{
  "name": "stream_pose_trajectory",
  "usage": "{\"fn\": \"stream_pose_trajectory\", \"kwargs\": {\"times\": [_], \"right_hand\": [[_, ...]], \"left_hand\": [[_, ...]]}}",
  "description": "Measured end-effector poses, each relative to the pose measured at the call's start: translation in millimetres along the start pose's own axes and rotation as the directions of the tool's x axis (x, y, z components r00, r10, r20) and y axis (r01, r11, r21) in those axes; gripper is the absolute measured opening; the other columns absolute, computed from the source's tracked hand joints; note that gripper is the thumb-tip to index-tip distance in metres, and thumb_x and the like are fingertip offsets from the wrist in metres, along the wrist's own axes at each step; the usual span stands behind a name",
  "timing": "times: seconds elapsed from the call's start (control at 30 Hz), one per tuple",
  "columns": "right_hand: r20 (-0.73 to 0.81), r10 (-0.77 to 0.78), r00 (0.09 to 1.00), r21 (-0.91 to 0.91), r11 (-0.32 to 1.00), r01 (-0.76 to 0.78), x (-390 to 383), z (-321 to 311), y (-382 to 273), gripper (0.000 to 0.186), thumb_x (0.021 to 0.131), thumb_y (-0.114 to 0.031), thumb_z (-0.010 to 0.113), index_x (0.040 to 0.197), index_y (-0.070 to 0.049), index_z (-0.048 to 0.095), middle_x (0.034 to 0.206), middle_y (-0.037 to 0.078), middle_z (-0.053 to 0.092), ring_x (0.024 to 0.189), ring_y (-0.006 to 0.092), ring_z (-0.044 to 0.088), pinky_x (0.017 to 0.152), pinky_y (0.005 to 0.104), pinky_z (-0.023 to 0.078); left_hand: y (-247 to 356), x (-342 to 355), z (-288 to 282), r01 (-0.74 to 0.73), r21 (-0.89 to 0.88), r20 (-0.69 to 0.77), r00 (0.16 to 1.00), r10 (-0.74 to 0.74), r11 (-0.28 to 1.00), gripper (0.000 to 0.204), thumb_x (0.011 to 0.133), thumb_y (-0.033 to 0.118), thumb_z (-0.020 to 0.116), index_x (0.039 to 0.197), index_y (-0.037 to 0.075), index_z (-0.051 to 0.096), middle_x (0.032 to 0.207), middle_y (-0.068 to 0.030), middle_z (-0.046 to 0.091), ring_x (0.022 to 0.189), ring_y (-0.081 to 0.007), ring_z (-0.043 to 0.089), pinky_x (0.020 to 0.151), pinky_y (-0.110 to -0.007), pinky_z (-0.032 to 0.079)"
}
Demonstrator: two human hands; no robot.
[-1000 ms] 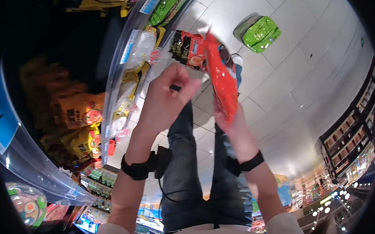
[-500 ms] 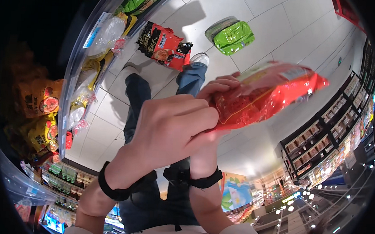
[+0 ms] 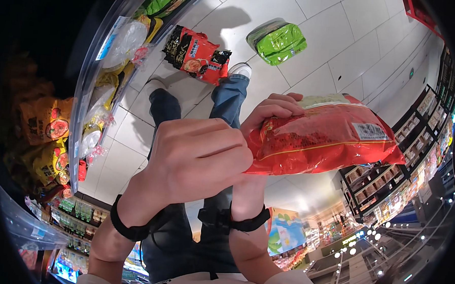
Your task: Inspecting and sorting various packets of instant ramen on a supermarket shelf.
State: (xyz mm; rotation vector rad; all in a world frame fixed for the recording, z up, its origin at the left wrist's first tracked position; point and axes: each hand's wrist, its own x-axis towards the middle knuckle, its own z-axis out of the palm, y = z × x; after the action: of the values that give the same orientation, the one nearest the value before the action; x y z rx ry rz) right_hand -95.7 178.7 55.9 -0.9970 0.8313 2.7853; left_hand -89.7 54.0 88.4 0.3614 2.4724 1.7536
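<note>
A shiny red food packet [image 3: 324,146] with a pale panel and a barcode patch hangs in front of me at the right. My left hand [image 3: 199,158] is closed, its fingers pinching the packet's near left corner. Behind that corner, my right hand [image 3: 274,111] grips the same packet, fingers curled over its upper left edge; its palm and thumb are hidden. On the floor past my feet lie a red and black packet [image 3: 198,54] and a green packet [image 3: 280,45].
At the left runs a shelf edge [image 3: 90,85] with price tags. Orange noodle-style packets [image 3: 48,121] and other bags fill it. Grey-white floor tiles [image 3: 318,39] stretch ahead. Dark display racks [image 3: 378,179] stand at the right, with a red object [image 3: 421,16] at the far right.
The red packet has swung lower and slightly right, and its barcode side now faces me more. My left hand has shifted a little down and left, still holding the corner.
</note>
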Motion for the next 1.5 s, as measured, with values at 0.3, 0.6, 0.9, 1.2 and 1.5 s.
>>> {"fn": "stream_pose_trajectory", "kwargs": {"times": [0.3,0.6,0.9,1.2,1.5], "right_hand": [[0.031,-0.04,0.999,-0.009,0.999,0.04,-5.3,10.4,10.6,0.025,0.083,-0.011,0.047,0.106,-0.001,0.044,0.084,0.007,0.051,0.084,0.0168,0.054,0.079,0.028,0.042],[0.055,0.005,0.998,0.009,1.0,-0.005,-3.8,2.9,1.9,0.023,0.084,-0.013,0.045,0.105,-0.002,0.046,0.084,0.007,0.051,0.083,0.017,0.054,0.079,0.028,0.043],[0.144,-0.419,0.896,-0.976,0.09,0.199,9.8,2.6,-37.6,0.036,0.094,-0.026,0.033,0.12,-0.002,0.04,0.104,0.009,0.056,0.094,0.0187,0.055,0.079,0.0317,0.045],[-0.021,0.332,0.943,-0.497,-0.822,0.278,27.3,28.1,-35.0,0.025,0.078,0.002,0.05,0.103,0.005,0.049,0.08,0.022,0.054,0.067,0.0308,0.048,0.069,0.0261,0.042],[0.221,0.543,0.81,-0.736,-0.452,0.504,28.7,23.0,23.2,0.063,0.074,-0.044,0.059,0.117,0.0,0.047,0.115,0.014,0.052,0.101,0.0275,0.05,0.089,0.0341,0.036]], "left_hand": [[2.2,5.2,-0.1,-0.071,-0.011,0.04,0.997,0.071,0.997,0.019,0.05,0.015,0.065,0.059,0.006,0.05,0.064,-0.002,0.052,0.055,-0.0165,0.055,0.043,-0.025,0.041],[1.2,3.9,2.1,-0.095,-0.016,0.015,0.995,0.095,0.995,0.018,0.046,0.012,0.059,0.062,0.007,0.053,0.064,-0.0014,0.05,0.052,-0.0142,0.052,0.041,-0.024,0.04],[-10.3,-22.6,-37.6,0.311,-0.216,-0.243,0.901,-0.359,0.926,0.036,0.071,0.013,0.062,0.101,0.0,0.048,0.103,-0.015,0.052,0.094,-0.0207,0.052,0.067,-0.027,0.045],[-36.7,-27.3,-63.2,0.564,-0.155,-0.075,0.812,-0.579,0.811,0.077,0.06,0.0,0.074,0.125,0.003,0.032,0.128,-0.0119,0.035,0.117,-0.0216,0.039,0.095,-0.035,0.036],[-24.5,-110.3,-131.7,0.499,-0.597,-0.314,0.575,-0.755,0.628,0.032,0.085,0.018,0.051,0.108,-0.003,0.046,0.107,-0.0112,0.052,0.089,-0.0197,0.054,0.079,-0.035,0.047]]}}
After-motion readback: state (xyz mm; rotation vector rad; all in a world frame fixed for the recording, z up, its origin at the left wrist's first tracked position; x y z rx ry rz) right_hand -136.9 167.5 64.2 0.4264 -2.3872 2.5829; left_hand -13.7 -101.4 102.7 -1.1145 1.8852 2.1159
